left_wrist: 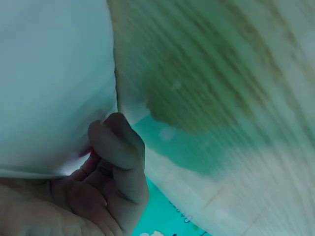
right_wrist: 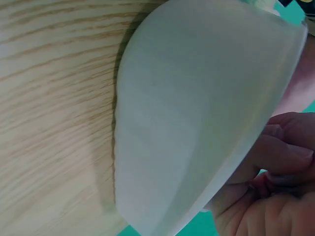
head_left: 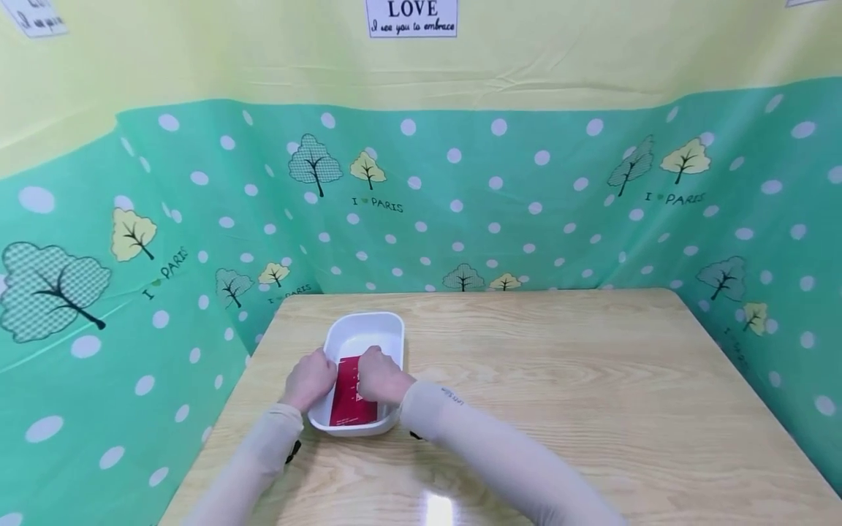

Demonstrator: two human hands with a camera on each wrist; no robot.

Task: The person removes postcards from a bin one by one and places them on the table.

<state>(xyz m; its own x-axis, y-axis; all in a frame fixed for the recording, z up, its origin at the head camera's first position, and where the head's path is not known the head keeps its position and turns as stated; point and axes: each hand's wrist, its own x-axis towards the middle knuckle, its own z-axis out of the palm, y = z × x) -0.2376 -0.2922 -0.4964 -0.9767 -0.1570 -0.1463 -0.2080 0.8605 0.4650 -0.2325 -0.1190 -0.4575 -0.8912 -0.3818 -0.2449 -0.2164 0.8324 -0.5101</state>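
A red flat packet [head_left: 349,405] with white print lies slanted within a white plastic tray [head_left: 365,326]. My left hand [head_left: 311,380] is at the tray's left rim, fingers curled at the packet's upper left edge. In the left wrist view a speck of red shows by the bent fingers of that hand [left_wrist: 120,164], beside the tray's wall [left_wrist: 54,83]. Over the packet's upper right edge, my right hand [head_left: 383,378] pinches it with curled fingers. The right wrist view has this hand [right_wrist: 278,196] partly behind the tray's outer wall [right_wrist: 172,108]; its fingertips are mostly hidden.
The tray stands on the left part of a light wooden table [head_left: 559,380]. A green and yellow printed cloth [head_left: 434,175] hangs around the table's back and sides. Glare shows on the tabletop near the front.
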